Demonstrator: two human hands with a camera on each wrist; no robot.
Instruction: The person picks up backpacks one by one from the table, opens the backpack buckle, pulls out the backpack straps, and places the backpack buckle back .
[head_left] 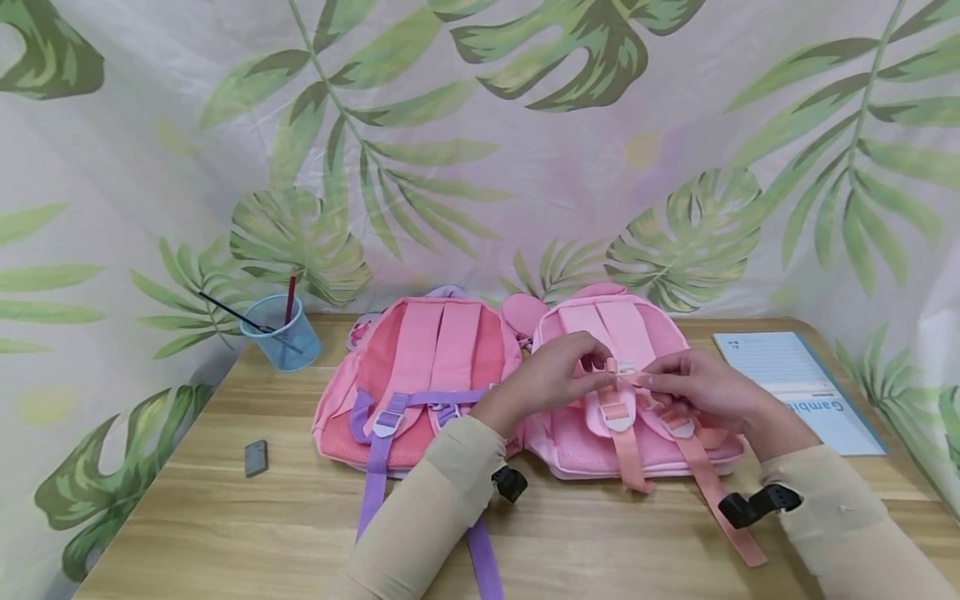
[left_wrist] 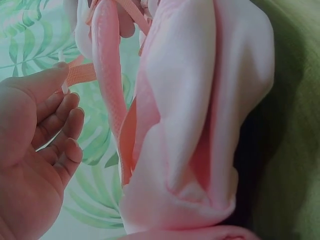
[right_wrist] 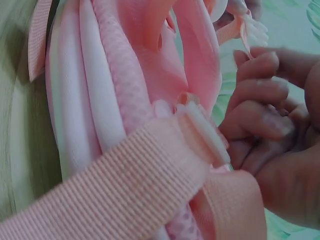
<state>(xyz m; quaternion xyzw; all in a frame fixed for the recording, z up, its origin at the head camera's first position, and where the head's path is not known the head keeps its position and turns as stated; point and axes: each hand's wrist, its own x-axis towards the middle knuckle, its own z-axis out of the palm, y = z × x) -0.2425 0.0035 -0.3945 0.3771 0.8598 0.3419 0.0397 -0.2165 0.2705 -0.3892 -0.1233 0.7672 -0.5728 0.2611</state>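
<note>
A light pink backpack (head_left: 555, 437) with peach webbing straps lies with its shoulder straps facing up. Above those straps my left hand (head_left: 551, 375) pinches a white plastic buckle (right_wrist: 257, 31) on a peach strap (left_wrist: 81, 74) between thumb and fingertips. From the other side, my right hand (head_left: 701, 383) pinches a thin peach webbing piece beside the buckle, its other fingers curled in the right wrist view. Two white strap adjusters, one the left adjuster (head_left: 617, 417), sit lower on the shoulder straps. Loose strap ends, such as the long right end (head_left: 723, 508), hang onto the table.
Left of it lies a coral-pink backpack (head_left: 337, 421) with purple straps (head_left: 372, 492), partly behind my left forearm. A blue cup (head_left: 302, 343) holding thin sticks stands at back left, a small grey object (head_left: 256, 457) before it. A notebook (head_left: 787, 358) lies at right on the wooden table (head_left: 187, 500).
</note>
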